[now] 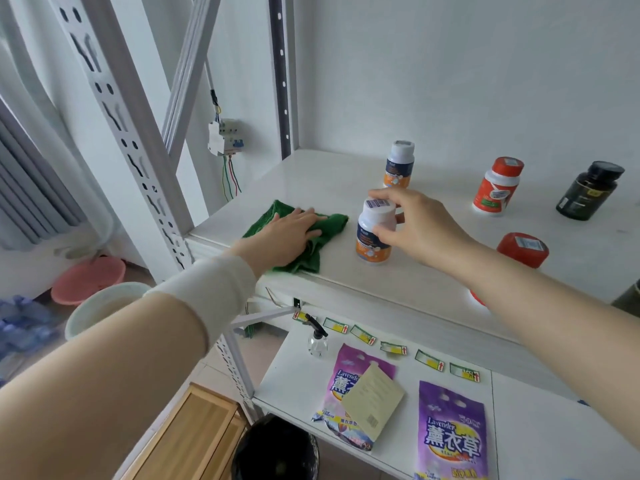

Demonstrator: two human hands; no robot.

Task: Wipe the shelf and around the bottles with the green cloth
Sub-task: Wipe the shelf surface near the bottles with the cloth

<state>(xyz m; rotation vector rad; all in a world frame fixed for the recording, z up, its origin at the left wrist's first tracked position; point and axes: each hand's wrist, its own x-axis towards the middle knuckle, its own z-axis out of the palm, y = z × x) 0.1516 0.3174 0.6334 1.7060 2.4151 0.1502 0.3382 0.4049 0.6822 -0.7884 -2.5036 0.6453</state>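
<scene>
- One head-worn wide-angle view looks forward and down onto the white shelf [311, 174] from close above its front edge.
- The lower shelf [298, 382] fills the bottom.

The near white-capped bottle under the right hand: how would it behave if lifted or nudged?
The near bottle is tall on a narrow base, so a push near its cap would probably tip it. It looks like rigid plastic, so the right hand can likely lift it without squashing. The shelf looks glossy, so a low nudge might slide it.
</scene>
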